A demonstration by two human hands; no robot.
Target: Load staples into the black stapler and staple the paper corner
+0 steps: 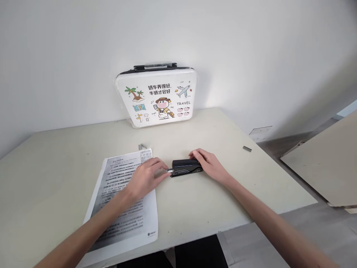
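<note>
A black stapler (185, 167) lies on the table in front of me, pointing left. My right hand (209, 162) grips its right end, thumb and fingers around the body. At the other end, the fingertips of my left hand (149, 176) pinch a small metal part (169, 171) that sticks out of the stapler's front. Under my left wrist lies a printed sheet of paper (119, 219), tilted on the table. Beyond the sheet's top edge are small strips of staples (142, 146). Another staple strip (247, 149) rests near the table's right edge.
A white case (158, 98) with cartoon prints and a black handle leans against the wall (83, 56) at the back of the pale table (55, 160). To the right, beyond a gap showing the floor, is another flat beige surface (326, 167).
</note>
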